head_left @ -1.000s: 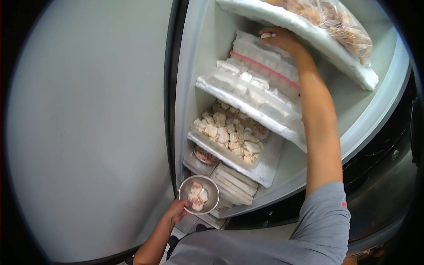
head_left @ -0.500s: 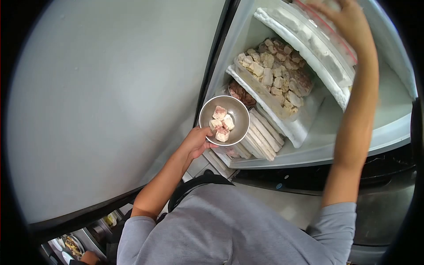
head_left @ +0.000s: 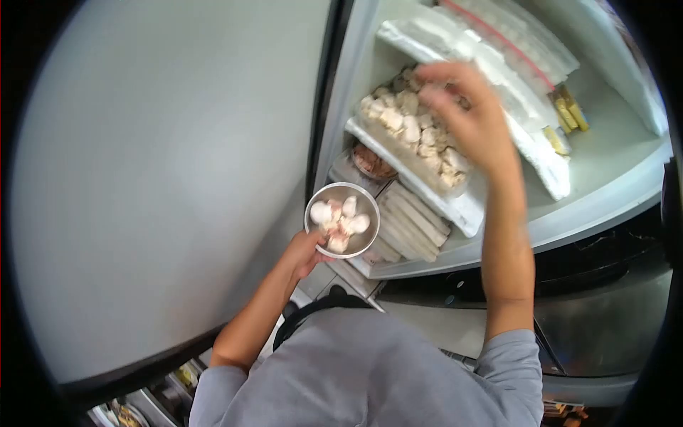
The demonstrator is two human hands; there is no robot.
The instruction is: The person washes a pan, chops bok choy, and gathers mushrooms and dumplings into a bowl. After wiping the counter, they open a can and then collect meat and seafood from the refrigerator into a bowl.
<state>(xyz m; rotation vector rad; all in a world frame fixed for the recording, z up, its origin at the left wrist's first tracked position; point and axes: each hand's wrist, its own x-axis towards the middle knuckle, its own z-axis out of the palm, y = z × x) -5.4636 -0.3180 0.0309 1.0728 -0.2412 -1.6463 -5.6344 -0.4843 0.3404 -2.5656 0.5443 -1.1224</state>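
Observation:
My left hand [head_left: 306, 254] grips the rim of a round steel bowl [head_left: 311, 204], thumb over the edge and fingers beneath. Several pale, pinkish chunks [head_left: 338, 243], which look like frozen meat, lie inside it. My right hand [head_left: 469, 110] is slightly blurred above a clear container [head_left: 405, 151] in the freezer, its thumb and fingers apart, with nothing visible in it. Pale, coated-looking chunks [head_left: 411, 129] fill that container, and my hand hides part of them.
Frosty shelves [head_left: 462, 217] cross the freezer. Above lies a red-edged zip bag [head_left: 498, 39], with yellow packets [head_left: 569, 110] beside it. Below are a container of reddish meat [head_left: 371, 162] and stacked flat pale packs [head_left: 413, 220]. A large grey door [head_left: 171, 164] stands at left.
My right hand has come down and left from the zip bag to above the container of chunks. The bowl sits slightly lower and further left in view, and its pieces lie differently.

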